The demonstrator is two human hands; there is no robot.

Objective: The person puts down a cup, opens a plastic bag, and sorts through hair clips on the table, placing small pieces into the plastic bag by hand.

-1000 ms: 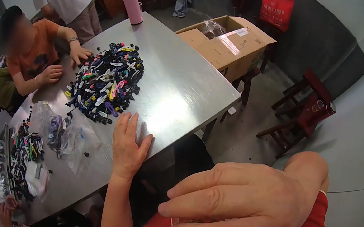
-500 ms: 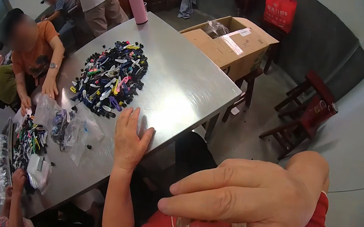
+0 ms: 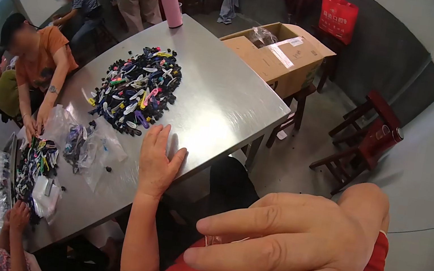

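Note:
My left hand (image 3: 160,161) lies palm down near the edge of the metal table (image 3: 224,93), fingers stretched and thumb apart, holding nothing. Just beyond its fingertips is a large heap of small clips (image 3: 135,90), mostly black, with white, yellow, pink and purple ones among them. Close to the camera, my right hand (image 3: 289,251) is raised with its fingers curved round a clear, glass-like object (image 3: 212,240). Only slivers of that object show between the fingers, so its full shape is hidden.
Clear plastic bags (image 3: 102,153) and a second clip pile (image 3: 37,163) lie at the left, where a person in orange (image 3: 46,58) and another person's hands (image 3: 17,215) work. A pink bottle (image 3: 170,4) stands at the far corner. Beyond are a cardboard box (image 3: 276,56) and wooden stools (image 3: 362,140).
The view has shifted slightly. The person in orange has brought both hands together at the smaller pile, away from the bag. My left hand stays flat; my right hand keeps its grip.

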